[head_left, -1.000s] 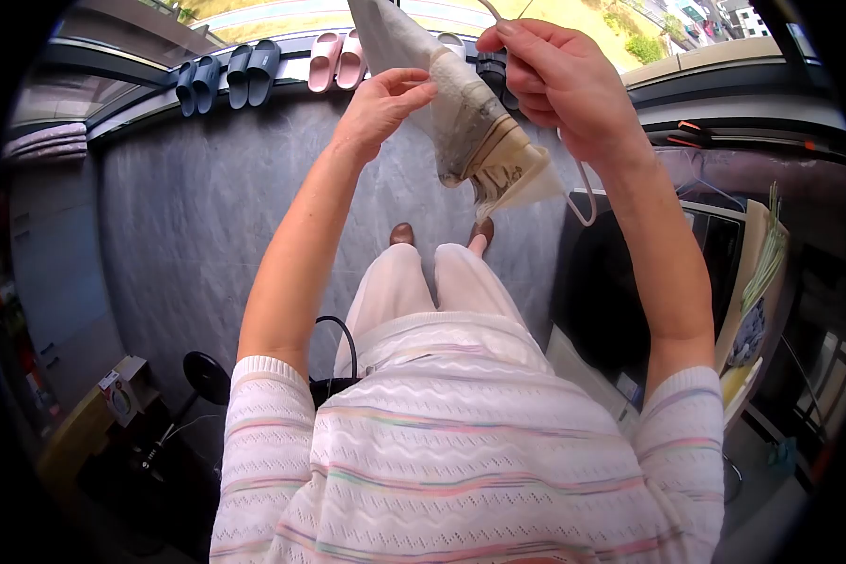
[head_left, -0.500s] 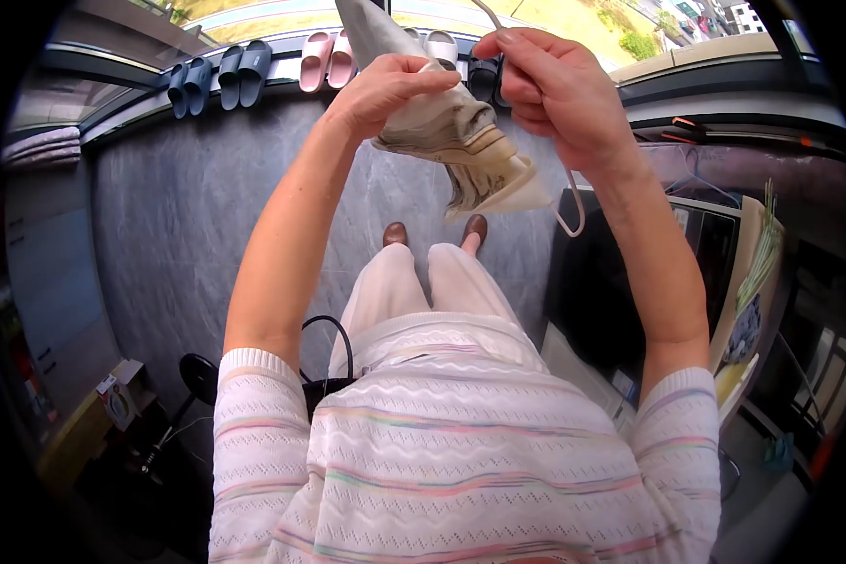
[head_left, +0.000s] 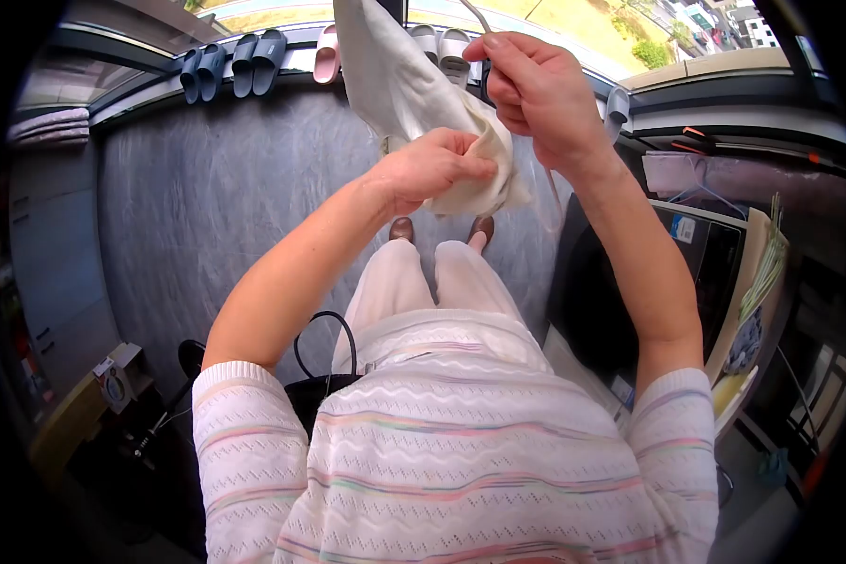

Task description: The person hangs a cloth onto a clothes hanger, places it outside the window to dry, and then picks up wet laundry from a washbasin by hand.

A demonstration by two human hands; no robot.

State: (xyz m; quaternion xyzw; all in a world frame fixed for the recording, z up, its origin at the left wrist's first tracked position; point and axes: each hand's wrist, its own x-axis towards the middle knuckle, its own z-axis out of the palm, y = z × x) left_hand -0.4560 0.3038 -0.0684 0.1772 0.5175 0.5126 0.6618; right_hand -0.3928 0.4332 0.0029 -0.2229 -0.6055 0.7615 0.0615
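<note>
Left hand: The wearer's left hand pinches a fold of pale cloth between thumb and fingers, over the gray floor.
Right hand: Raised just beside it, the right hand is closed, thumb and forefinger pressed together on a thin cord.
Cloth: Creased and cream-colored, it hangs in front of the wearer from the top edge of the view, its lower end gathered around the left hand.
Cord: It runs down to the right fingertips, and a pale loop shows below the right hand.
Window side: Dark slippers, a pink slipper and white slippers line the ledge; a gray slipper is propped farther right.
Below: Brown shoes stand on the floor.
Right side: A hanger lies near green stalks.
</note>
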